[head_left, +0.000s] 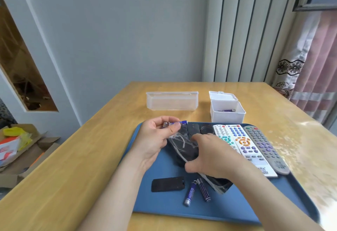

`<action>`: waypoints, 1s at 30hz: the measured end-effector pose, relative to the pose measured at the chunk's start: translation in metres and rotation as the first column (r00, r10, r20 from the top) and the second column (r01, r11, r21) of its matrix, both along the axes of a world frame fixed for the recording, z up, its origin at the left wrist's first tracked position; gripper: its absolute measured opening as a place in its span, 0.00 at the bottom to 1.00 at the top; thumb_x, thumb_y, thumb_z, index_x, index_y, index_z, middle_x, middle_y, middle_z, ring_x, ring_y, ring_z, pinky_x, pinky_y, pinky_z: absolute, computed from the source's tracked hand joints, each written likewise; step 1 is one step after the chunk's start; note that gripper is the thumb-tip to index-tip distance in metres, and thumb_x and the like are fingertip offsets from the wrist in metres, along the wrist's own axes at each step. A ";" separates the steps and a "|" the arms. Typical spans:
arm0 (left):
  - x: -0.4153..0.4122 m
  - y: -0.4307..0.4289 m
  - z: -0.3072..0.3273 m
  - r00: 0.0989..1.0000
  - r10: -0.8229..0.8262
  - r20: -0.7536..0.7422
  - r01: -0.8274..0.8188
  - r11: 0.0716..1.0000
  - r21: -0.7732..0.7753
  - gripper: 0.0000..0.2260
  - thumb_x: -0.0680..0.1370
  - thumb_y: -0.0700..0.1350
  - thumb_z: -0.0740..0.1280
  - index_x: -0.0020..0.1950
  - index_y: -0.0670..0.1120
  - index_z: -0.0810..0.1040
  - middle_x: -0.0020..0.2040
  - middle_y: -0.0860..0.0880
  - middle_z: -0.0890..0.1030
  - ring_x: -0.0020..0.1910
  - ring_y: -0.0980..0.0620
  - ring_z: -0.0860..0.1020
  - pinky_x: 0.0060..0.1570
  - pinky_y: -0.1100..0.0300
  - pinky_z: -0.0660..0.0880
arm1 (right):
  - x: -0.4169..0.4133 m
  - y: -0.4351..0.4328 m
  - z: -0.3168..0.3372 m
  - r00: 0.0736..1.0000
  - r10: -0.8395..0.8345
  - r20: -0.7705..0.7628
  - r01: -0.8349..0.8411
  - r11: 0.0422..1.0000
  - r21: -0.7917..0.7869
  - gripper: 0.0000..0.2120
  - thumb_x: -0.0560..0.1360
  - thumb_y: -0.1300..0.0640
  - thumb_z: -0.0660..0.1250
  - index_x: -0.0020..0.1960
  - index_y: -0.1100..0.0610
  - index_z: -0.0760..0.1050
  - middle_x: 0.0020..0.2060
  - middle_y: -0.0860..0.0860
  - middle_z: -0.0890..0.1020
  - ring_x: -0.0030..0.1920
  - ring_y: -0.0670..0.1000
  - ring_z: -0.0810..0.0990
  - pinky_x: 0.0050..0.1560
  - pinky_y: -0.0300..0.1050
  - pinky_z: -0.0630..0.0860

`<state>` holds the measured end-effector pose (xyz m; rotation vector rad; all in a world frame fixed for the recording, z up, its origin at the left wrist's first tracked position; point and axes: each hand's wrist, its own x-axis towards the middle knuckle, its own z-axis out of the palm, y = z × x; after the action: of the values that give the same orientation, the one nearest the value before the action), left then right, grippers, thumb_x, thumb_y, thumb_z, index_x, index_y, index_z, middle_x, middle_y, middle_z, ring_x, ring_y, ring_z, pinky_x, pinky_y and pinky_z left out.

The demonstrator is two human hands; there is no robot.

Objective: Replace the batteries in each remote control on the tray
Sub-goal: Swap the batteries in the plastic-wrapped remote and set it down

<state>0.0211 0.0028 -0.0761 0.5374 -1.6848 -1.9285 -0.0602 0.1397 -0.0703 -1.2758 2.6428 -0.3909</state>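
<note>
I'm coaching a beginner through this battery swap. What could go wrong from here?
The loose batteries on the tray look just like the held batteries in the left hand, so old and new could get mixed. The battery cover lies loose near the left forearm and could get knocked away. The black remote under the right hand is in plastic wrap and may slip.

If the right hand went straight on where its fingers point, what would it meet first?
Likely the black remotes at the blue tray's far edge, just past the right hand; depth is unclear.
</note>
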 end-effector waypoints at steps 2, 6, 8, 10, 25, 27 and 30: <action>0.000 0.000 0.003 0.998 0.004 -0.063 0.001 0.997 0.077 0.02 0.75 0.37 0.69 0.46 0.41 0.81 0.39 0.44 0.78 0.28 0.57 0.61 0.23 0.67 0.52 | -0.005 0.003 0.004 0.994 -0.039 0.105 0.051 0.991 -0.120 0.20 0.63 0.46 0.73 0.50 0.53 0.74 0.44 0.49 0.79 0.46 0.52 0.78 0.41 0.44 0.74; 0.003 0.000 0.006 0.990 -0.020 -0.137 0.045 0.983 0.180 0.05 0.77 0.37 0.65 0.49 0.40 0.80 0.39 0.45 0.83 0.26 0.58 0.61 0.22 0.68 0.52 | -0.018 0.014 0.019 0.768 0.053 0.639 0.394 0.747 -0.535 0.18 0.68 0.57 0.77 0.54 0.55 0.75 0.38 0.49 0.84 0.38 0.50 0.83 0.36 0.42 0.76; 0.002 0.005 0.006 0.992 -0.039 -0.123 0.056 0.989 0.138 0.06 0.78 0.35 0.64 0.49 0.41 0.81 0.40 0.45 0.83 0.26 0.58 0.59 0.22 0.67 0.52 | -0.019 0.018 0.023 0.425 0.350 0.835 0.609 0.571 -0.550 0.17 0.70 0.59 0.75 0.56 0.58 0.74 0.36 0.53 0.84 0.38 0.55 0.85 0.35 0.47 0.80; 0.001 0.012 0.006 0.995 -0.034 -0.094 0.040 0.997 0.062 0.05 0.77 0.36 0.66 0.47 0.44 0.81 0.39 0.47 0.84 0.25 0.57 0.59 0.22 0.68 0.52 | -0.016 0.017 0.023 0.235 0.500 0.834 0.693 0.515 -0.504 0.11 0.73 0.58 0.71 0.53 0.59 0.74 0.36 0.56 0.82 0.36 0.57 0.85 0.34 0.47 0.81; -0.001 0.023 0.002 0.998 -0.040 -0.048 0.020 0.931 -0.365 0.07 0.72 0.28 0.70 0.44 0.39 0.79 0.37 0.49 0.84 0.37 0.58 0.81 0.40 0.66 0.76 | -0.009 0.017 0.004 0.161 0.600 0.783 0.746 0.445 -0.495 0.05 0.77 0.66 0.64 0.51 0.63 0.77 0.40 0.62 0.83 0.38 0.57 0.84 0.41 0.48 0.83; 0.000 0.020 0.001 0.999 -0.041 -0.018 0.030 0.906 -0.422 0.09 0.72 0.29 0.71 0.45 0.42 0.79 0.39 0.47 0.85 0.41 0.52 0.81 0.48 0.58 0.78 | -0.010 0.017 0.002 0.169 0.604 0.779 0.736 0.449 -0.507 0.07 0.77 0.65 0.63 0.53 0.64 0.77 0.42 0.63 0.83 0.39 0.58 0.84 0.42 0.50 0.83; 0.002 0.016 0.003 0.995 -0.085 0.046 0.097 0.862 -0.498 0.16 0.74 0.33 0.70 0.55 0.52 0.79 0.41 0.46 0.85 0.43 0.51 0.81 0.51 0.60 0.76 | -0.012 0.018 0.000 0.149 0.572 0.806 0.725 0.492 -0.483 0.13 0.80 0.59 0.61 0.59 0.65 0.76 0.47 0.64 0.83 0.42 0.59 0.83 0.45 0.51 0.83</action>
<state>0.0235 0.0192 -0.0736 0.2788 -2.1555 -1.4506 -0.0724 0.1574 -0.0706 -0.3661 1.0370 -2.0285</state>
